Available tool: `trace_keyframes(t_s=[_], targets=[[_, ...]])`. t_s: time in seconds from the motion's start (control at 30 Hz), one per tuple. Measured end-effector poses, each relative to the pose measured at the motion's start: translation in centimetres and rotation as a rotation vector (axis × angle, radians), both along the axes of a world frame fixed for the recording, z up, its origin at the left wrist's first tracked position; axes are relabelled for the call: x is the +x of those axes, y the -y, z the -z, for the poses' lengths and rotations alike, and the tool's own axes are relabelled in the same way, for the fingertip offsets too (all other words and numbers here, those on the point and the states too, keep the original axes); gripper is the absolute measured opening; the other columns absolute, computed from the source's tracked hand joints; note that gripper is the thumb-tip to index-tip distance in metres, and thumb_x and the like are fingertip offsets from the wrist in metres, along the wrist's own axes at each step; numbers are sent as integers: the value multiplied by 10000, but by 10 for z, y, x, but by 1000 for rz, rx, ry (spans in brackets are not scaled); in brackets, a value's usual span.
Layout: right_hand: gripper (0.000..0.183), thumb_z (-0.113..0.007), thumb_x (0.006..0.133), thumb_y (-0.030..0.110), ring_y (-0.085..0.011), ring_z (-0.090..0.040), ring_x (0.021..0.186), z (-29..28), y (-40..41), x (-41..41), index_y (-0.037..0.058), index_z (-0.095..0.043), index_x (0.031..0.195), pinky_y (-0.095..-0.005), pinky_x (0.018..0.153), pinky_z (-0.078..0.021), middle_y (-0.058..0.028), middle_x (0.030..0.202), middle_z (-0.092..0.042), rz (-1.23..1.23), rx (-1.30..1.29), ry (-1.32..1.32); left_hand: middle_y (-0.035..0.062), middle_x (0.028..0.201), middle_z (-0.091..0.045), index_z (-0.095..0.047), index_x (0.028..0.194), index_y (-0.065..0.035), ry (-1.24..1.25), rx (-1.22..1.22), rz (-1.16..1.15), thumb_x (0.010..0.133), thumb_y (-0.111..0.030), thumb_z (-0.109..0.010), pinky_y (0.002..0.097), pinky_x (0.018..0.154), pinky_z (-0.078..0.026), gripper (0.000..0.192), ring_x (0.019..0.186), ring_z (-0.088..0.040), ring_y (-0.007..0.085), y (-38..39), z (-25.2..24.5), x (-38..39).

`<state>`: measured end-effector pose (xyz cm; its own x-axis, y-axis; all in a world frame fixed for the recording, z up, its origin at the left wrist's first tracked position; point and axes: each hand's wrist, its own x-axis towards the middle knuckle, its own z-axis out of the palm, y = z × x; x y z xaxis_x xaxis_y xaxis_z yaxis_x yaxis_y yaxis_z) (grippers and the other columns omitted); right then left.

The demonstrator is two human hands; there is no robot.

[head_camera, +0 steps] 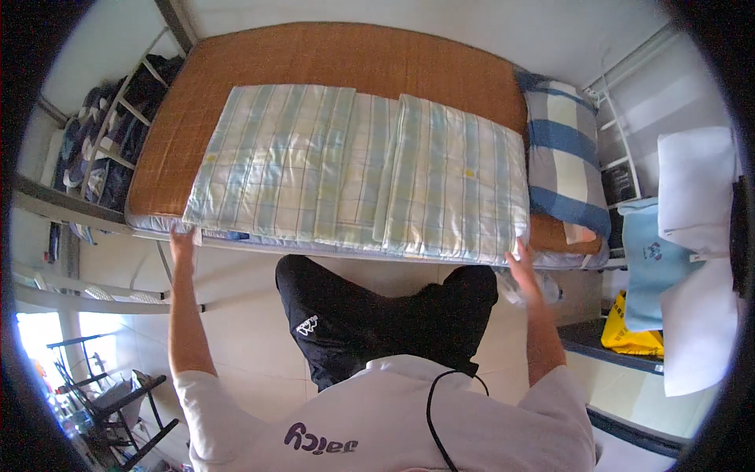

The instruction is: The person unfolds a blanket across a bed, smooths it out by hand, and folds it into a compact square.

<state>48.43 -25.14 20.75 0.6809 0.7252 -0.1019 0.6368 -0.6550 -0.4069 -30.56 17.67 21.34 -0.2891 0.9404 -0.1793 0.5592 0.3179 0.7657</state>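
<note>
A checked quilt point(283, 159) in pale green, white and blue lies on the bed. Its left and right sides are folded inward, leaving a narrow strip between the folds. My left hand point(181, 239) is at the quilt's near left corner, fingers on its edge and partly hard to make out. At the near right corner, my right hand point(521, 262) has its thumb and fingers around the quilt's edge. Beneath the quilt is a brown woven mat point(377, 53) covering the mattress point(159, 224).
A blue, grey and white checked pillow point(563, 141) sits at the bed's right end. Metal bed rails point(121, 100) stand at the left, with dark clothes or bedding beyond. A light blue cloth point(649, 271) and a yellow bag point(625, 330) are at right. A black folding chair point(124, 401) stands lower left.
</note>
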Motion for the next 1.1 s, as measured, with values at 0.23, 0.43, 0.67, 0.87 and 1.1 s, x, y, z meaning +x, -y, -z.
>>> trace_keyframes(t_s=[0.23, 0.43, 0.67, 0.87, 1.1], targets=[[595, -635, 748, 230, -478, -302, 1213, -20, -54, -59, 108, -427, 1291, -508, 1003, -267, -344, 1294, -325, 28, 8, 200, 152, 1418, -284, -358, 1351, -179, -556, 275, 558, 722, -319, -702, 514, 1018, -263, 731, 1306, -256, 339, 83, -25, 184], [427, -586, 727, 107, -400, -532, 961, -2, -43, -10, 80, -539, 1150, -480, 866, -412, -187, 1028, -585, 252, -68, 371, 129, 1451, -176, -388, 1319, -227, -546, 21, 1024, 675, -305, -730, 667, 983, -170, 733, 1351, -132, 334, 137, -55, 289], [265, -531, 763, 30, -322, -594, 883, -69, -77, 44, 53, -612, 1014, -381, 790, -458, -163, 905, -631, 128, 290, 326, 113, 1469, -129, -320, 1353, -251, -487, 111, 992, 736, -281, -684, 692, 978, -124, 718, 1360, -96, 332, 136, -24, 291], [560, -678, 705, 261, -363, -495, 1008, -88, -155, -97, 90, -513, 1212, -475, 871, -386, -224, 1040, -551, -219, -37, 496, 101, 1478, -112, -271, 1387, -276, -544, 81, 962, 743, -328, -673, 689, 980, -114, 761, 1362, -93, 324, 137, -16, 293], [909, -667, 708, 519, -429, -151, 1314, -44, -192, -288, 182, -193, 1407, -705, 946, -145, -221, 1423, -182, -460, -147, 40, 105, 1482, -99, -264, 1393, -275, -545, 75, 983, 744, -390, -656, 683, 984, -96, 767, 1367, -69, 318, 133, -8, 291]])
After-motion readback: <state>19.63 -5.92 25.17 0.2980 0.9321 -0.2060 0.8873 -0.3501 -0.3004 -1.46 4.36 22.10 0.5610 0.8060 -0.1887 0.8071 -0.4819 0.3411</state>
